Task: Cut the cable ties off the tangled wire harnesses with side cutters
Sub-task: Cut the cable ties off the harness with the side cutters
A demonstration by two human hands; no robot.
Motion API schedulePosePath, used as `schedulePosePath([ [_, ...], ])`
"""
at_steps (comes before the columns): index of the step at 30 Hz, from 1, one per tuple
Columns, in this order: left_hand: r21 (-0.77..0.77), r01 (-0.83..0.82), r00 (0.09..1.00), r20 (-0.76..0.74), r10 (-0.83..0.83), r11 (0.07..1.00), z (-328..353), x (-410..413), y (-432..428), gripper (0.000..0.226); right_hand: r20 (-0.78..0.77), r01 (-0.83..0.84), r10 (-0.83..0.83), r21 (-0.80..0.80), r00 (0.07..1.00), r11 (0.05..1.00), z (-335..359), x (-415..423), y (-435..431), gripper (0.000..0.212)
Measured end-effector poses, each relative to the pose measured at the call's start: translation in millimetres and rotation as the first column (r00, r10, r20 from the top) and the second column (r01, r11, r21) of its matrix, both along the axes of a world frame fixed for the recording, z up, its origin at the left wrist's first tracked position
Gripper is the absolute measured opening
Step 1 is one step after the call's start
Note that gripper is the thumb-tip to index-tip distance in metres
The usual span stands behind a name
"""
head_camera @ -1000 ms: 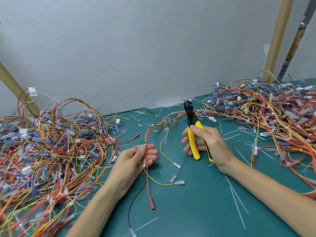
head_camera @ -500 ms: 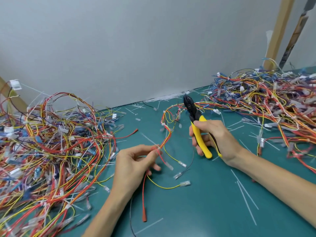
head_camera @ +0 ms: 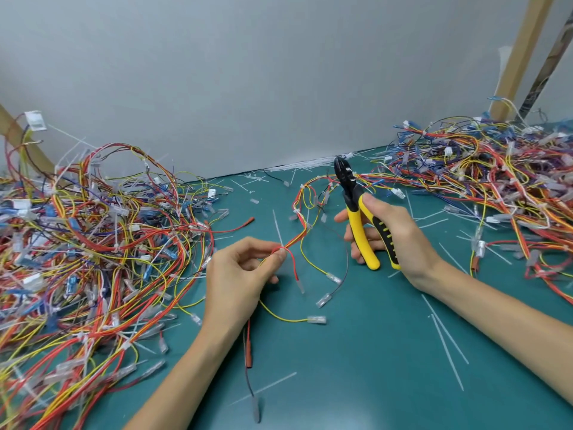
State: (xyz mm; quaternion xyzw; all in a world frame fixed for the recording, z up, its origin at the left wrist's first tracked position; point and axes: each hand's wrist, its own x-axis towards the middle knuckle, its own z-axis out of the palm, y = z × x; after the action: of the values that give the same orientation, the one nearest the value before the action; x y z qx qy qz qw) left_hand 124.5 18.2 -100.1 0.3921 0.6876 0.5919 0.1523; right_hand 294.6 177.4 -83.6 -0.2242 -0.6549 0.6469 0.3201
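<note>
Your left hand point(head_camera: 238, 274) has its grip clamped on the harness point(head_camera: 302, 234), right at a stiff white tie point(head_camera: 277, 226) that sticks up and far. Your right hand point(head_camera: 400, 237) grips the cutters point(head_camera: 353, 217): yellow handles near, black nose pointing far and slightly left. Both are above the matte green desk point(head_camera: 372, 352), between the left heap point(head_camera: 93, 243) and right heap point(head_camera: 496, 181).

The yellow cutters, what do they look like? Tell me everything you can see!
The side cutters have a black, metal-looking head with short pointed blades and two yellow handles with black ribbed grips, probably rubbery plastic. The right hand grips both handles. The tool stands nearly upright, head up and leaning toward the wall, above the green table. Its blades look nearly closed, with nothing seen between them.
</note>
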Motion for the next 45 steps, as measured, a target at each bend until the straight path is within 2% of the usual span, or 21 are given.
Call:
schedulePosePath([
  [5,-0.048,0.012,0.999,0.031,-0.011,0.999,1,2,0,0.009,-0.024,0.139,-0.137,0.109,0.99,0.984,0,0,-4,0.042],
  [8,-0.058,0.001,0.999,0.035,0.001,0.998,1,3,0,0.017,0.046,0.258,-0.293,0.358,0.955,0.897,-3,-1,-4,0.033],
  [11,-0.056,-0.006,1.0,0.024,0.008,0.998,2,4,1,0.017,0.159,0.257,-0.416,0.577,0.896,0.775,-7,-2,-2,0.028],
  [16,-0.05,-0.043,0.999,0.011,0.043,0.998,2,4,-1,0.016,0.18,0.246,-0.465,0.656,0.867,0.714,-7,-1,-4,0.018],
  [18,-0.049,-0.081,0.997,0.002,0.081,0.996,3,4,-1,0.018,0.177,0.241,-0.483,0.691,0.858,0.682,-6,0,-7,0.021],
  [20,-0.049,-0.123,0.992,-0.022,0.122,0.991,5,5,-2,0.021,0.17,0.208,-0.519,0.779,0.838,0.591,-6,0,-13,0.031],
  [23,-0.037,-0.169,0.983,-0.076,0.166,0.985,7,6,-3,0.021,0.128,0.118,-0.557,0.916,0.821,0.384,-7,-2,-24,0.039],
  [25,-0.026,-0.199,0.972,-0.135,0.194,0.98,9,7,-5,0.021,0.105,0.097,-0.548,0.94,0.83,0.328,-8,-3,-27,0.042],
  [29,-0.016,-0.241,0.946,-0.229,0.231,0.97,9,7,-7,0.02,0.109,0.072,-0.518,0.946,0.848,0.317,-9,-3,-25,0.045],
  [45,-0.006,-0.232,0.896,-0.389,0.212,0.973,5,9,-5,0.019,0.116,0.032,-0.46,0.953,0.88,0.301,-7,-2,-28,0.042],
])
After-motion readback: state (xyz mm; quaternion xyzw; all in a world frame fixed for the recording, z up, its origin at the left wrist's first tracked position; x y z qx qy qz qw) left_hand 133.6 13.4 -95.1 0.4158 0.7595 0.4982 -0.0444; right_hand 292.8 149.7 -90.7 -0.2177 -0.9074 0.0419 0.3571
